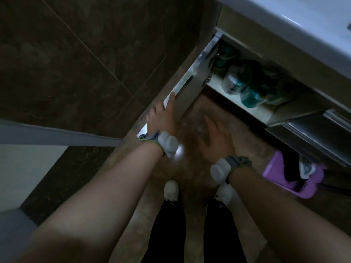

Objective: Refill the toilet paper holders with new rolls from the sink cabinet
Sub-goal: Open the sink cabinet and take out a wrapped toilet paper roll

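The sink cabinet (pixel 269 118) stands open under the white sink (pixel 303 25), its cabinet door (pixel 183 103) swung out toward the person. The left hand (pixel 161 118) grips the top edge of that door: one finger lies straight along the edge, the others curl over its far side. The right hand (pixel 216 141) hangs in the air above the brown floor (pixel 191 168), in front of the cabinet opening, fingers spread and loose, holding nothing; it is blurred.

Inside, on the white shelf (pixel 235 100), a row of plastic-wrapped packs (pixel 237 80) with teal print runs from the shelf's left end, by the door hinge, toward its right end, set close to the front edge. They are dim and blurred, so I cannot tell whether they are toilet rolls.

Each wrist carries a grey band, the left wrist band (pixel 168 144) and the right wrist band (pixel 221 169). Below the arms two pale shoes (pixel 171 189) stand on the floor. A purple dustpan (pixel 279 168) leans near the cabinet's right end, with a dark brush head resting in it
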